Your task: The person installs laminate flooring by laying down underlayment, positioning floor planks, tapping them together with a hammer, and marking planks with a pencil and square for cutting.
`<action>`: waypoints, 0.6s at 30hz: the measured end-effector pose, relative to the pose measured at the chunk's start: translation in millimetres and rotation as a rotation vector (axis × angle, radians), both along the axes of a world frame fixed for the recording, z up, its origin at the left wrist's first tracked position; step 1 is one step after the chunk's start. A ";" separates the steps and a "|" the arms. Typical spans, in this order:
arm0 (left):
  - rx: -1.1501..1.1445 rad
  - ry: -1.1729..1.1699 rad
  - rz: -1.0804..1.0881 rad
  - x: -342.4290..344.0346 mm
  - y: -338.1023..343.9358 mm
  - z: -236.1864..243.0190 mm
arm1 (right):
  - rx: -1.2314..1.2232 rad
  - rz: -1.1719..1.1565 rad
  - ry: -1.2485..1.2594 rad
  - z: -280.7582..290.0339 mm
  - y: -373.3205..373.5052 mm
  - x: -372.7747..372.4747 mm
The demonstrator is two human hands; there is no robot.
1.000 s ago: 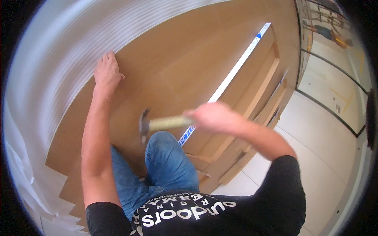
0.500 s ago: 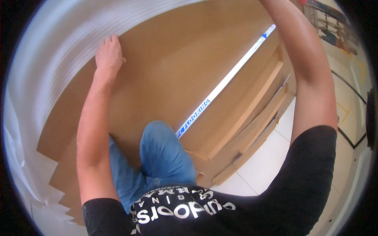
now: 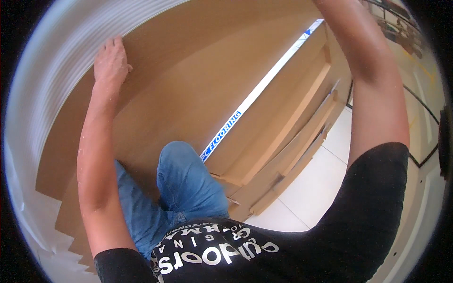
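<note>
A broad brown sheet (image 3: 188, 56), cardboard-like, spreads in front of me. My left hand (image 3: 111, 63) lies on its far left margin, palm down, thumb out to the side and fingertips at the border with a ridged white stack (image 3: 89, 42). Nothing shows in that hand. My right arm (image 3: 373, 70) reaches up and away past the top edge, so my right hand is out of the picture. Between the arms, a long white strip with blue lettering (image 3: 264, 85) runs slantwise across the brown surface.
My bent knee in blue jeans (image 3: 181, 160) rests over the sheet. Raised brown cardboard flaps (image 3: 292, 127) line the right side, beside white floor tiles (image 3: 302, 188). Stepped corners of layered sheets (image 3: 61, 221) show at lower left. Blurred equipment (image 3: 401, 33) stands at upper right.
The sheet, strip and flaps have shifted a little left and up in the picture. My left hand has shifted left with them and stays by the sheet's margin.
</note>
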State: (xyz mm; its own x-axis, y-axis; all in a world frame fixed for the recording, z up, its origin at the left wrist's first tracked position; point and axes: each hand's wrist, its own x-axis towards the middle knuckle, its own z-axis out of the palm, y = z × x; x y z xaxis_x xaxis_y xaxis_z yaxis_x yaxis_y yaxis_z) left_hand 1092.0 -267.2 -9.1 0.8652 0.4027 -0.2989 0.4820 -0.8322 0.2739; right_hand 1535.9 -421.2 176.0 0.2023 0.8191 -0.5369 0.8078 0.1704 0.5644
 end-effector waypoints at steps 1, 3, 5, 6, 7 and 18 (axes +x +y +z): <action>0.020 0.031 0.010 -0.4 0.6 1.2 | -0.007 -0.013 0.017 -5.2 0.6 -1.5; 0.024 0.034 -0.001 -0.7 0.1 1.7 | -0.028 -0.046 -0.025 -1.1 7.9 -3.9; 0.025 0.062 0.005 -1.5 1.5 2.4 | -0.044 -0.075 -0.061 2.1 15.5 -6.8; 0.022 0.056 0.002 -1.1 1.4 1.4 | -0.030 -0.097 -0.076 2.9 15.3 -3.3; 0.024 0.046 0.001 -0.9 2.1 0.3 | -0.016 -0.117 -0.091 3.9 14.7 -0.1; 0.017 0.055 0.000 -1.8 5.0 -4.2 | -0.069 -0.157 -0.139 -3.5 10.2 0.6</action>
State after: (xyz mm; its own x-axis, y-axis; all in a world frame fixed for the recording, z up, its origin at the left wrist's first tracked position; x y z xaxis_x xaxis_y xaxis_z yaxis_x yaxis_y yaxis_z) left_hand 1090.2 -262.2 -13.3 0.8477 0.4079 -0.3392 0.4958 -0.8366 0.2329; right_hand 1536.5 -410.9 172.6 0.4007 0.7340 -0.5483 0.7427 0.0902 0.6635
